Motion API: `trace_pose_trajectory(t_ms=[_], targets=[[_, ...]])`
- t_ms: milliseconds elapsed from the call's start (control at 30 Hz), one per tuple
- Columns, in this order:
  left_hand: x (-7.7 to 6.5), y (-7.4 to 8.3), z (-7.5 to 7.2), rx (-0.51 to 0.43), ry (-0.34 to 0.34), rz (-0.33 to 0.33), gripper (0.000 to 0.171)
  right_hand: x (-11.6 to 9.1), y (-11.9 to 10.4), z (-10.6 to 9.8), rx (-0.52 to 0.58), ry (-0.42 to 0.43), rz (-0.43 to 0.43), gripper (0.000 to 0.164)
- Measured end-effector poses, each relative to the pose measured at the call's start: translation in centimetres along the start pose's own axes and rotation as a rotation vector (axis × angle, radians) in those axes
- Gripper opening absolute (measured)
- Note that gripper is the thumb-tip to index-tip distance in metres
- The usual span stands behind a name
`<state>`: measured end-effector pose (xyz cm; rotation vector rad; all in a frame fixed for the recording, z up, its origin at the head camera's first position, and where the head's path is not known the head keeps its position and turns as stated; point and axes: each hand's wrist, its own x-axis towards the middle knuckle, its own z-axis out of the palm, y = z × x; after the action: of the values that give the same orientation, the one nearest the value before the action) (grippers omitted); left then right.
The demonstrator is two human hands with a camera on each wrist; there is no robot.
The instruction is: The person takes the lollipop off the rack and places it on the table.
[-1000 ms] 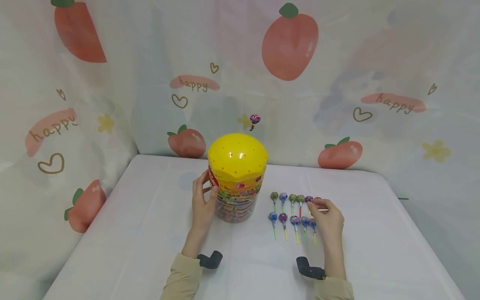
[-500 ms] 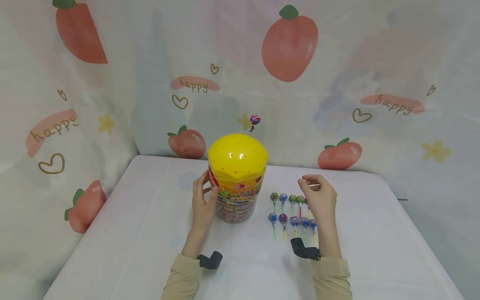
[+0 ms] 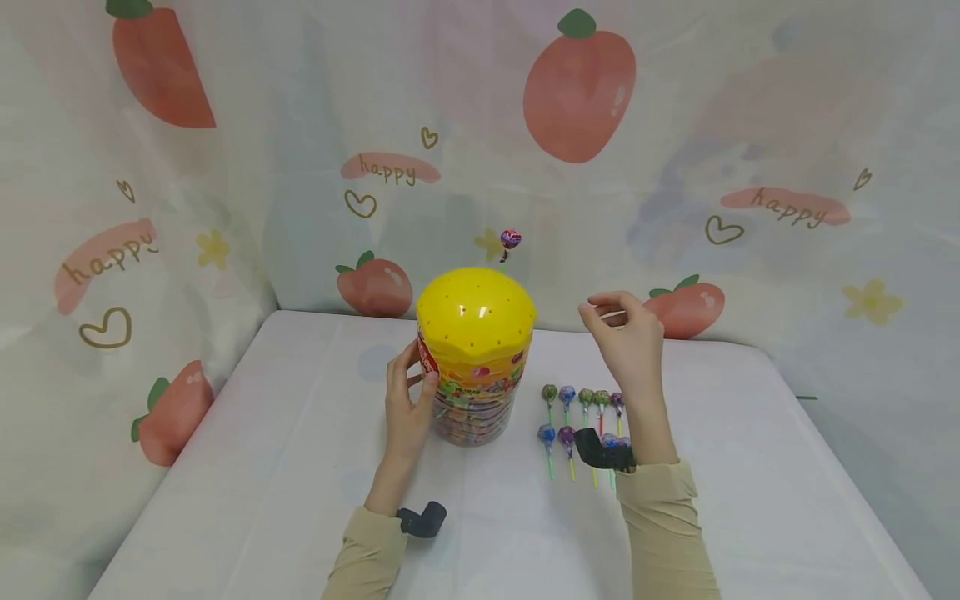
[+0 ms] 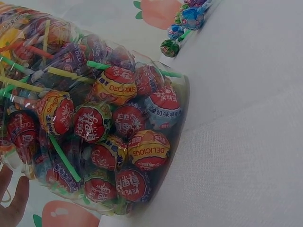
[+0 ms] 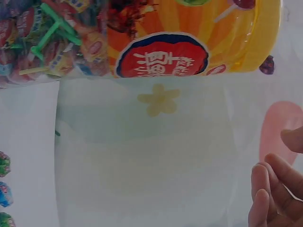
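Note:
A clear plastic jar (image 3: 471, 412) of wrapped lollipops with a yellow domed lid (image 3: 476, 308) stands upright on the table. Fingers and thumb of my left hand (image 3: 407, 408) are round its left side, holding it. One purple lollipop (image 3: 510, 240) sticks up behind the lid top. My right hand (image 3: 630, 337) is raised to the right of the jar, fingers loosely bent, thumb and fingertips apart, with nothing seen between them. Under my right forearm lie two rows of lollipops (image 3: 567, 436), partly hidden by the arm. Through the jar wall, packed lollipops (image 4: 116, 85) show in the left wrist view.
A white cloth covers the table (image 3: 300, 467). Behind it hangs a curtain (image 3: 465, 100) printed with strawberries and hearts. Black camera mounts (image 3: 423, 521) sit on both wrists.
My right hand has lifted from the far end of the lollipop rows and moved up and left, toward the level of the lid. The left hand and the jar have stayed put.

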<state>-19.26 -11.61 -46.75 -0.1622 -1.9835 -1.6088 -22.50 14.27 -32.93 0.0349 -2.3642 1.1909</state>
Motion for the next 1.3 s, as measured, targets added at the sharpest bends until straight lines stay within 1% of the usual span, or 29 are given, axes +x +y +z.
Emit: trace_pose_trajectory(t_ms=[200, 333, 433, 567, 667, 867, 1133, 1300], targets=[[0.1, 0.0, 0.0, -0.016, -0.003, 0.003, 0.053, 1.8, -2.0, -0.4, 0.008, -0.018, -0.054, 0.028], [0.0, 2.3, -0.4, -0.022, -0.015, -0.021, 0.053, 2.8, -3.1, -0.5, -0.011, -0.043, -0.080, 0.031], [0.1, 2.6, -0.4, -0.025, -0.024, -0.040, 0.054, 3.3, -3.9, -0.4, -0.025, -0.069, -0.098, 0.033], [0.2, 0.3, -0.1, -0.026, -0.016, -0.035, 0.057, 3.9, -5.1, 0.0, -0.053, -0.113, -0.132, 0.033], [0.1, -0.1, 0.0, -0.026, -0.011, -0.018, 0.056, 4.3, -6.0, 0.6, -0.067, -0.138, -0.158, 0.032], [0.0, 0.0, -0.1, -0.006, -0.006, 0.010, 0.054, 5.0, -7.3, 1.7, -0.082, -0.189, -0.189, 0.033], [0.0, 0.1, -0.1, 0.002, -0.011, 0.006, 0.053, 5.9, -8.6, 3.0, -0.099, -0.238, -0.185, 0.038], [0.0, 0.1, -0.1, -0.003, -0.012, 0.013, 0.053, 6.3, -9.0, 3.6, -0.105, -0.257, -0.191, 0.041]])
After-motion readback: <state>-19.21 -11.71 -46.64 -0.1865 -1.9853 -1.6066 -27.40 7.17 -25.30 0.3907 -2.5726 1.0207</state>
